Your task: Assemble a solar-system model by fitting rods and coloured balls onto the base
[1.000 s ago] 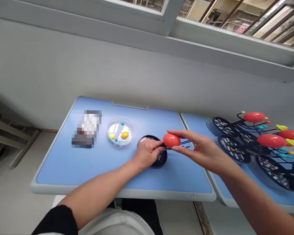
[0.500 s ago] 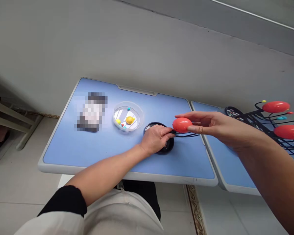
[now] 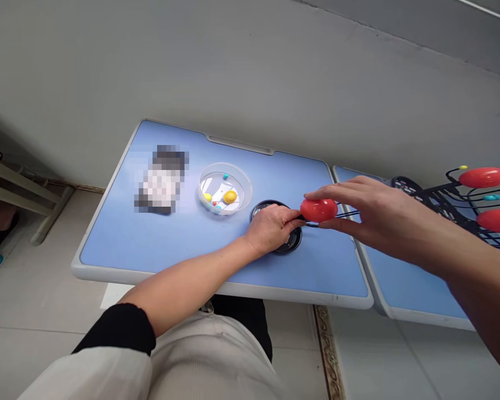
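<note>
Red ovoid [image 3: 319, 210], long axis level, right hand [image 3: 379, 219]

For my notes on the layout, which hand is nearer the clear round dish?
Left hand: just right of the dish, on a black disc. Right hand: farther right, holding a red ball.

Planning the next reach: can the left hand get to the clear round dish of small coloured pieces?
Probably yes. The left hand rests on the black round base, right beside the clear round dish, and nothing stands between them; it would first have to leave the base.
</note>
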Available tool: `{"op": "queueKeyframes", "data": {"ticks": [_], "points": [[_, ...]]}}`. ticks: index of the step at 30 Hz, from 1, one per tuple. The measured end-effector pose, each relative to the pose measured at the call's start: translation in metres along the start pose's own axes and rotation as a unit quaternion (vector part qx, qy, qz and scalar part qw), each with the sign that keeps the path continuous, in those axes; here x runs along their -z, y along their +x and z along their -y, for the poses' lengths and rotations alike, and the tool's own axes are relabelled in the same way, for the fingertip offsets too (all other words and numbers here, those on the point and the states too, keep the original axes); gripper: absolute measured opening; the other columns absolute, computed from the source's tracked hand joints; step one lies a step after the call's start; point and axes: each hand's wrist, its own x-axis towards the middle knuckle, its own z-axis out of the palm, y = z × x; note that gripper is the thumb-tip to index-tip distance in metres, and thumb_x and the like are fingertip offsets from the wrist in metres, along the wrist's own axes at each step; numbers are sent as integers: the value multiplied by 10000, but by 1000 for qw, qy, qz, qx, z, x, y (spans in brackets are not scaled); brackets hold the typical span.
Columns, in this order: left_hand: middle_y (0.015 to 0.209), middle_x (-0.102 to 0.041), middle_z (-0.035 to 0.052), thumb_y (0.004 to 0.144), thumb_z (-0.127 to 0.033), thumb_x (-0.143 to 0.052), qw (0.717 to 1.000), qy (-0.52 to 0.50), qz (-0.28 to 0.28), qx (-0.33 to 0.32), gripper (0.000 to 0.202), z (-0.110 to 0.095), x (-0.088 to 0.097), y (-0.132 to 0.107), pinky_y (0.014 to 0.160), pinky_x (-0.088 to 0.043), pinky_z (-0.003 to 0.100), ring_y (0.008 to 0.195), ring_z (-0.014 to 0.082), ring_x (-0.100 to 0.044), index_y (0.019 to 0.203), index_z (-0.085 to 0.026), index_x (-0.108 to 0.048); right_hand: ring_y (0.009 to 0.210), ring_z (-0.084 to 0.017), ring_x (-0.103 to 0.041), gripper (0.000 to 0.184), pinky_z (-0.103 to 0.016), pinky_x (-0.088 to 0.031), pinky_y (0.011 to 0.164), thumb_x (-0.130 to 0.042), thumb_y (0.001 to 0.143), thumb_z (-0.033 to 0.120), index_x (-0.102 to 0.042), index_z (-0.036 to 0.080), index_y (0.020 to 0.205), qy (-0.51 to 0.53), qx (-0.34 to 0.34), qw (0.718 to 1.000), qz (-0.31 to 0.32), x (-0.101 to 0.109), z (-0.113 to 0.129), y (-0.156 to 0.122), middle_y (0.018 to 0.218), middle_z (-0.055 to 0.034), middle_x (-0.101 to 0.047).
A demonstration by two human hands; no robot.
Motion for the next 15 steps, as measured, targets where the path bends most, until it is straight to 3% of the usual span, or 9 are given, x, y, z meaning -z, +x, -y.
{"op": "queueKeyframes", "data": {"ticks": [6,11,15], "points": [[727,-630,-8,863,-272,-440,1000,4,-3,11,211,-1,0,-2,669,-388,229,714,139,-527,855,-206,-640,536,-171,-513,525,-291,-373,448,-262,807,638,-615,251,843,-71,17,996,-43,-4,3,-3,712,-84,-580],[728,-636,-7,865,-263,-430,1000,4,-8,12,222,0,0,-2,671,-388,228,704,137,-517,831,-198,-640,412,-119,-432,582,-287,-334,413,-258,758,702,-637,263,795,-53,-6,998,-17,-3,-2,0,685,-65,-545],[720,-631,-6,861,-262,-441,1000,9,-10,7,212,0,-1,-2,669,-386,224,707,136,-520,817,-195,-637,403,-117,-427,517,-294,-340,424,-329,756,669,-642,259,791,-33,-11,999,-2,-4,-4,3,702,-60,-543]]}}
